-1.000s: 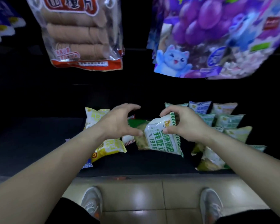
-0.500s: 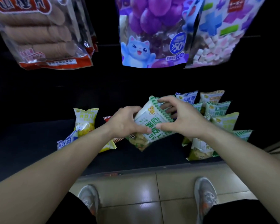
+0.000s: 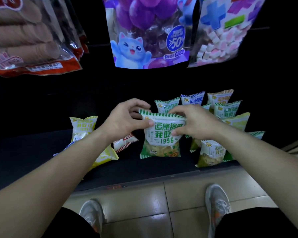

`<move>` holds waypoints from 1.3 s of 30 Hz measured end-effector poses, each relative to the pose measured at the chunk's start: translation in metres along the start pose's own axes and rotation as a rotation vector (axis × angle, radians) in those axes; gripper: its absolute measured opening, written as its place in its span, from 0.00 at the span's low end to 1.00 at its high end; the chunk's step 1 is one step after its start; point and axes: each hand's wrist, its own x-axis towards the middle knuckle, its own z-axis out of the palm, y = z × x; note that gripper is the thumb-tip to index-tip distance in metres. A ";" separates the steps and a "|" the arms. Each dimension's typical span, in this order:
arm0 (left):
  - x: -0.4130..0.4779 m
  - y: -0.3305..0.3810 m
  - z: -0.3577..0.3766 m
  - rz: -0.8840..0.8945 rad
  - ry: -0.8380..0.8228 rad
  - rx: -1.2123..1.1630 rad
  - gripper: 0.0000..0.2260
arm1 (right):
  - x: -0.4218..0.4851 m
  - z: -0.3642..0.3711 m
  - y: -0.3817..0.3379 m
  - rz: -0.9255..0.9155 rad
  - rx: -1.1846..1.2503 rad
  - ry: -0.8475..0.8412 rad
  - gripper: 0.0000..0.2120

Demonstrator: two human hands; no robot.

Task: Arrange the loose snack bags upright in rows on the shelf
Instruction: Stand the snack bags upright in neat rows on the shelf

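Green-striped and white, a snack bag [image 3: 161, 134] is held upright on the dark shelf [image 3: 33, 152], its bottom edge at the shelf surface. It is pinched at the top corners by both hands: the left hand [image 3: 126, 121] is clamped on the left corner, the right hand [image 3: 194, 122] on the right. Rows of similar bags [image 3: 225, 110] are stood just beside and behind it to the right. A yellow bag [image 3: 83, 126] is seen upright to the left, well apart.

Likely a shop: hanging snack packs [image 3: 151, 31] above a stocked shelf [image 3: 41, 152].
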 end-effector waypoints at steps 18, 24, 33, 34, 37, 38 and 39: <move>0.026 -0.025 0.021 -0.067 -0.113 0.559 0.26 | 0.006 0.000 0.028 0.027 0.046 0.020 0.32; 0.058 -0.049 0.035 -0.118 -0.041 0.617 0.26 | -0.003 -0.004 0.088 0.215 -0.034 0.057 0.28; 0.125 -0.090 0.087 -0.226 -0.006 0.660 0.30 | 0.016 -0.014 0.165 0.316 -0.196 0.022 0.28; 0.130 -0.096 0.094 -0.246 -0.007 0.648 0.30 | 0.019 -0.014 0.170 0.326 -0.198 0.025 0.28; 0.146 -0.113 0.112 -0.271 -0.007 0.633 0.29 | 0.026 -0.009 0.184 0.338 -0.202 0.022 0.28; 0.151 -0.118 0.117 -0.273 -0.001 0.621 0.29 | 0.029 -0.007 0.188 0.338 -0.199 0.024 0.28; 0.157 -0.122 0.120 -0.275 0.006 0.607 0.29 | 0.031 -0.004 0.191 0.339 -0.192 0.028 0.28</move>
